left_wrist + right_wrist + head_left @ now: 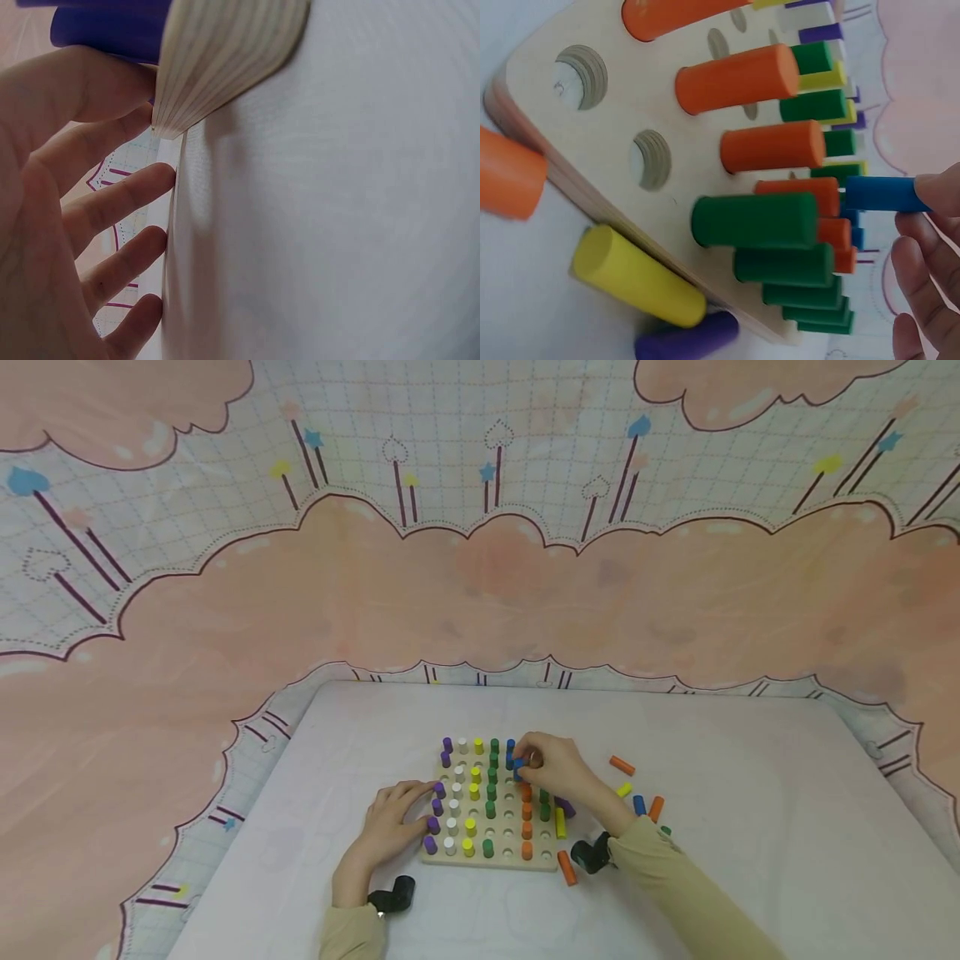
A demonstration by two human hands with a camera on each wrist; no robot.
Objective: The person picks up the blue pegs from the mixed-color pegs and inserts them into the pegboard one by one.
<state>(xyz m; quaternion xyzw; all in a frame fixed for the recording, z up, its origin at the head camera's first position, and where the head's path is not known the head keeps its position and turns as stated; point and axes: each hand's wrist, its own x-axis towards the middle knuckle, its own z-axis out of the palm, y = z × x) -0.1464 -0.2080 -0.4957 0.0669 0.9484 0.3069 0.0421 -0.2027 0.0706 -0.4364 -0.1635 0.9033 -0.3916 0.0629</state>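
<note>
A wooden peg board (487,863) lies on the white table, with rows of purple, white, yellow, green, blue and orange pegs standing in its holes. My right hand (558,768) pinches a blue peg (881,193) between thumb and fingertips over the far right part of the board, close to other blue pegs (511,746). At the board's left edge, my left hand (390,820) rests with spread fingers, thumb and index finger beside the purple pegs (112,34). In the left wrist view its other fingers extend along the table surface, holding nothing.
Loose pegs lie right of the board: a yellow peg (637,274) and a purple peg (686,337) along its edge, an orange peg (567,867) near its front corner. Farther right are orange (622,766), blue (639,805) and other pegs. A patterned cloth (525,602) hangs behind the table.
</note>
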